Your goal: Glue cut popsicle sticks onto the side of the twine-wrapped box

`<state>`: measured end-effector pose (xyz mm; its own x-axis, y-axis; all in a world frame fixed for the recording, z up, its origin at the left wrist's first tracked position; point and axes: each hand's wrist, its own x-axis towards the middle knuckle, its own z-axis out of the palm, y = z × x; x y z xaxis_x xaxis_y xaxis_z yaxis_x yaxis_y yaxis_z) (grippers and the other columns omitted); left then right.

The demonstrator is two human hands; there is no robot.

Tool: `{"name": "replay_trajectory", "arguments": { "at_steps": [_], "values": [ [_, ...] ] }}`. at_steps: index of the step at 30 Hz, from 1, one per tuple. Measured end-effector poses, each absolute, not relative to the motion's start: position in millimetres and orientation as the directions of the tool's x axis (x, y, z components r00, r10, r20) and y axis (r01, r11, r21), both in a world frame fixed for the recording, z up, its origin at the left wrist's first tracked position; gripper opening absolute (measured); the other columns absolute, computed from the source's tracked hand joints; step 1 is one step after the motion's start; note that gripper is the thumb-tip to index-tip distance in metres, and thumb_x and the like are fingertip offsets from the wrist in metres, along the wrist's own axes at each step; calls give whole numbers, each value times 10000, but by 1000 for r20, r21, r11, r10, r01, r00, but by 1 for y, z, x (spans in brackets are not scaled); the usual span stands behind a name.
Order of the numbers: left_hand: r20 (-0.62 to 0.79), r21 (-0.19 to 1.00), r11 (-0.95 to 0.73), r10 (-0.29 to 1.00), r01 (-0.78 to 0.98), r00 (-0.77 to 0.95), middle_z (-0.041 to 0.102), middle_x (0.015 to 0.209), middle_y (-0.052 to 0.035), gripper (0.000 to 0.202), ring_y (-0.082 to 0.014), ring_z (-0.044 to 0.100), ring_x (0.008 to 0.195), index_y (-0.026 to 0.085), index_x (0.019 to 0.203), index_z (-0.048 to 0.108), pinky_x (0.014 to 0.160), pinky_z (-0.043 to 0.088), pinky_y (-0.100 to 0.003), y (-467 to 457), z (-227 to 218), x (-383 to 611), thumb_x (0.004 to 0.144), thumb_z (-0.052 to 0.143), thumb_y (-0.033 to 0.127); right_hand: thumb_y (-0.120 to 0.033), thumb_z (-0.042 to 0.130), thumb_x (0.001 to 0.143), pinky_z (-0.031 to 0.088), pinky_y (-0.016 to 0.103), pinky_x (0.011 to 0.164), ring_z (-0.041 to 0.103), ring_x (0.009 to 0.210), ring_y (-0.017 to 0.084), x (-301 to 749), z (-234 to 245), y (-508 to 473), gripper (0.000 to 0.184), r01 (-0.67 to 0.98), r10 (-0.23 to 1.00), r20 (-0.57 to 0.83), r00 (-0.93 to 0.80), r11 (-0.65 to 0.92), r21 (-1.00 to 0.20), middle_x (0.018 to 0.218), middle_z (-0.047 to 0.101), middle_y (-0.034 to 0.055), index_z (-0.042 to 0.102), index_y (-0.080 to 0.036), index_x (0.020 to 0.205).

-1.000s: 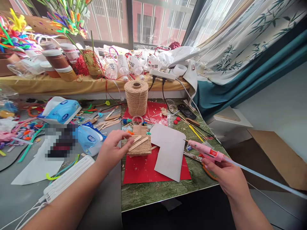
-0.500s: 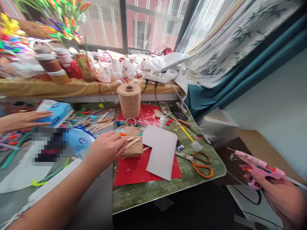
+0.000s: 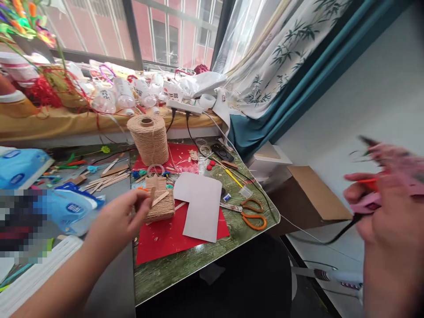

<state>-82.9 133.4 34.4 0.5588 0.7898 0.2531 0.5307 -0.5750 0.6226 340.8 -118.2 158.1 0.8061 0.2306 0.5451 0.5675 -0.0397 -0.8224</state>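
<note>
A green-topped table [image 3: 159, 276] took up the centre of the frame, its front edge slanting up toward the right. A red sheet [image 3: 159, 245] lay on it at lower centre, partly covered by a bent-outline piece of white paper [image 3: 202, 207]. The spool of twine [image 3: 149, 143] stood upright above and left of that paper.

At the right edge of the frame the right hand [image 3: 384, 212] was wrapped around a pink glue gun [image 3: 402, 170], well apart from the table. Motion blurred both, and fine strands seemed to hang by the nozzle; clearing them first would probably have kept the work neater.

The left hand [image 3: 122, 216], left of centre, had its fingers drawn narrow beside the twine-wrapped block [image 3: 164, 210], which rested on the red sheet just left of the white paper. Steadying that block from its side, out of the nozzle's line, looked the safer choice. Orange-handled scissors [image 3: 236, 207] lay to the paper's right.

Smallest were the sticks: a wooden stick [image 3: 153, 193] seemed pinched, near upright, between the left fingertips, and a loose-looking strip [image 3: 160, 198] lay aslant on the block. For such narrow wood, a thin line of glue and a grip at one end seemed wisest.
</note>
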Motion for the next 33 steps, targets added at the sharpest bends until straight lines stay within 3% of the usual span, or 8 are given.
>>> {"name": "replay_trajectory", "arguments": {
  "at_steps": [1, 3, 6, 9, 14, 21, 28, 33],
  "values": [
    [146, 729, -486, 798, 482, 584, 670, 808, -21, 236, -219, 616, 713, 274, 998, 606, 691, 483, -359, 120, 36, -79, 986, 503, 486, -525, 742, 861, 356, 358, 464, 602, 593, 194, 324, 149, -111, 486, 531, 371, 491, 788, -8, -847, 949, 726, 166, 714, -305, 1294],
    [-8, 883, -318, 725, 346, 688, 683, 790, -18, 261, -196, 625, 707, 259, 934, 573, 690, 502, -340, 93, 33, -70, 1008, 479, 490, -560, 766, 832, 314, 290, 391, 573, 553, 182, 287, 123, -96, 472, 352, 661, 230, 714, -56, -934, 924, 727, 135, 739, -313, 1232],
    [-152, 984, 13, 589, 178, 794, 719, 815, -33, 273, -172, 615, 644, 252, 938, 522, 600, 486, -312, 65, 17, -56, 1013, 476, 511, -513, 782, 844, 394, 285, 412, 592, 588, 181, 236, 72, -79, 351, 174, 845, -60, 531, -178, -969, 924, 735, 108, 770, -260, 1086],
    [-230, 969, 211, 573, 129, 787, 730, 778, -29, 287, -150, 613, 586, 243, 884, 497, 580, 479, -298, 57, -7, -51, 972, 564, 508, -489, 776, 861, 451, 297, 457, 597, 604, 181, 196, 25, -69, 379, 122, 881, -131, 454, -207, -971, 890, 734, 74, 752, -257, 1160],
    [-307, 939, 319, 609, 129, 732, 762, 793, -36, 309, -155, 665, 605, 229, 801, 480, 564, 473, -278, 66, -38, -50, 908, 654, 461, -488, 752, 887, 498, 287, 540, 624, 668, 172, 156, -20, -62, 362, 115, 917, -167, 361, -221, -968, 984, 741, 63, 738, -269, 1174],
    [-337, 929, 341, 625, 142, 704, 743, 807, -19, 184, -188, 702, 707, 237, 843, 573, 690, 555, -350, 70, -61, -39, 832, 699, 371, -521, 747, 880, 418, 260, 477, 517, 536, 141, 158, -63, -66, 378, -60, 900, -280, 333, -276, -959, 644, 617, -7, 729, -228, 1119],
    [-400, 910, 352, 599, 221, 693, 737, 793, -26, 161, -201, 704, 723, 231, 877, 611, 710, 562, -369, 75, -65, -37, 838, 701, 360, -445, 710, 915, 579, 379, 673, 692, 784, 250, 156, -70, -66, 336, 177, 928, -103, 358, -175, -969, 883, 731, 54, 737, -293, 1213],
    [-391, 921, 271, 639, 281, 663, 690, 749, 6, 117, -161, 652, 637, 210, 841, 582, 607, 513, -297, 73, -69, -36, 847, 666, 291, -327, 674, 943, 576, 379, 830, 711, 944, 255, 150, -68, -67, 219, 341, 939, 0, 343, -125, -932, 1053, 748, 65, 738, -269, 1145]
  ]
}}
